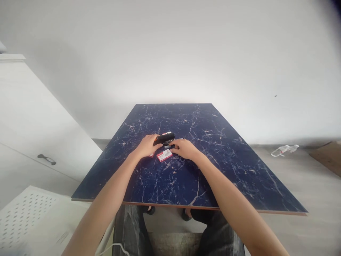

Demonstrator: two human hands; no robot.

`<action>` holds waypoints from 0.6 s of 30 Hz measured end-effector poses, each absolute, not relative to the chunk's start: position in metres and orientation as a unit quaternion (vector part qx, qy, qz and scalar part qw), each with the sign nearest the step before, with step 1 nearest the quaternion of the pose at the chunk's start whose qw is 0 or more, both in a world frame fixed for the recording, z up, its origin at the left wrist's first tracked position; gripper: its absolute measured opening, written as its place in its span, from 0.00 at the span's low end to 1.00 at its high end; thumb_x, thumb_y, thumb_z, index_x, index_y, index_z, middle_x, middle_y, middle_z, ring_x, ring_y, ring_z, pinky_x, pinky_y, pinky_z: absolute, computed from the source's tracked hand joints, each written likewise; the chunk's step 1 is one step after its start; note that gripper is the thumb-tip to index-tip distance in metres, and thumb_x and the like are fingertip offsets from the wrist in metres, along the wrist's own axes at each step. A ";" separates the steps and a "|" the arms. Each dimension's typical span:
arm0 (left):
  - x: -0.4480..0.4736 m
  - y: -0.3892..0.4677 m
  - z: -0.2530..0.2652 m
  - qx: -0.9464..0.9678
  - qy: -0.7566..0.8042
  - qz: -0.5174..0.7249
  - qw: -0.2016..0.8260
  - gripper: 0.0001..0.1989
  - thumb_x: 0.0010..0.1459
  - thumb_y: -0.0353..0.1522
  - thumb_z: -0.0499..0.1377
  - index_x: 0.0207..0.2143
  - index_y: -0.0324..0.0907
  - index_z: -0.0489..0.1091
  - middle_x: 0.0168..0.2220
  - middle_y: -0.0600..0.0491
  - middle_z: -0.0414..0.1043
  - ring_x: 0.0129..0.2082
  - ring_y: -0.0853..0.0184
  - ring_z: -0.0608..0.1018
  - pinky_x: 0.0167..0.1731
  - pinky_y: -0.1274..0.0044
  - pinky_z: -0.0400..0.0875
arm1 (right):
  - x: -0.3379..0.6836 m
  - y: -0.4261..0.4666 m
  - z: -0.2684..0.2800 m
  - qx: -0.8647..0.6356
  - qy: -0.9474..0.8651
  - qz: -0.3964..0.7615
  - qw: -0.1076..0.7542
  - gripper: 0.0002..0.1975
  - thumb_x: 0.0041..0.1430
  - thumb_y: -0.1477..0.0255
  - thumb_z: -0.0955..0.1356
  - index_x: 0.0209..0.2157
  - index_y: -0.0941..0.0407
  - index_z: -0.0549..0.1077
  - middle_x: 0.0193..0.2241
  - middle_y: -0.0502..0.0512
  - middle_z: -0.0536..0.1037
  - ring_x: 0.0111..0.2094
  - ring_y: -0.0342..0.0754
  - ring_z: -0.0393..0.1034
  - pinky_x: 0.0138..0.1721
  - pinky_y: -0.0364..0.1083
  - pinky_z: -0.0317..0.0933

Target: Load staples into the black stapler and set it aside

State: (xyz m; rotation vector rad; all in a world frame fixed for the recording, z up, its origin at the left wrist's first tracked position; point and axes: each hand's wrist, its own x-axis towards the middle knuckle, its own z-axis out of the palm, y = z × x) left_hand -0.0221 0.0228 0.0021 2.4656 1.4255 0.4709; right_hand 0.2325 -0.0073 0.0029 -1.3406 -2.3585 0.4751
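Note:
My left hand (148, 145) is closed round a black stapler (165, 137), thumb in front and fingers behind it. My right hand (185, 148) is at the stapler's right end, its fingers bent inward around something small and dark that I cannot make out. A small grey-blue piece (167, 147) shows between the hands, beneath the stapler. Just in front lies a red-and-white staple box (164, 155). Part of another red box (151, 155) peeks out under my left hand, and a red-and-white item (166, 133) is partly hidden behind the stapler.
The dark blue marbled table (176, 185) reaches to the white wall (170, 53). A white cabinet (39, 124) stands on the left, above a white perforated surface (29, 217). Clear plastic bottles (284, 150) and a cardboard box (327, 156) are on the floor at right.

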 end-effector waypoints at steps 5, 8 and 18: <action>-0.022 0.024 0.001 0.847 0.488 0.171 0.120 0.22 0.66 0.47 0.57 0.56 0.45 0.69 0.53 0.44 0.74 0.55 0.49 0.72 0.53 0.62 0.67 | 0.220 -0.009 0.000 -0.467 -0.852 0.125 0.203 0.08 0.66 0.70 0.68 0.39 0.52 0.81 0.33 0.52 0.79 0.33 0.46 0.72 0.35 0.43 0.58; -0.022 0.023 0.002 0.846 0.492 0.167 0.123 0.23 0.66 0.47 0.56 0.56 0.45 0.69 0.54 0.44 0.74 0.56 0.48 0.72 0.52 0.62 0.67 | 0.227 -0.008 0.006 -0.465 -0.855 0.089 0.213 0.11 0.71 0.68 0.64 0.40 0.54 0.78 0.40 0.57 0.77 0.38 0.48 0.72 0.40 0.44 0.60; -0.023 0.022 0.005 0.846 0.494 0.158 0.127 0.26 0.66 0.49 0.54 0.60 0.46 0.68 0.57 0.43 0.72 0.58 0.47 0.70 0.53 0.60 0.67 | 0.267 0.003 0.019 -0.564 -0.731 0.162 0.348 0.12 0.71 0.65 0.61 0.40 0.55 0.73 0.40 0.59 0.81 0.42 0.52 0.74 0.46 0.48 0.64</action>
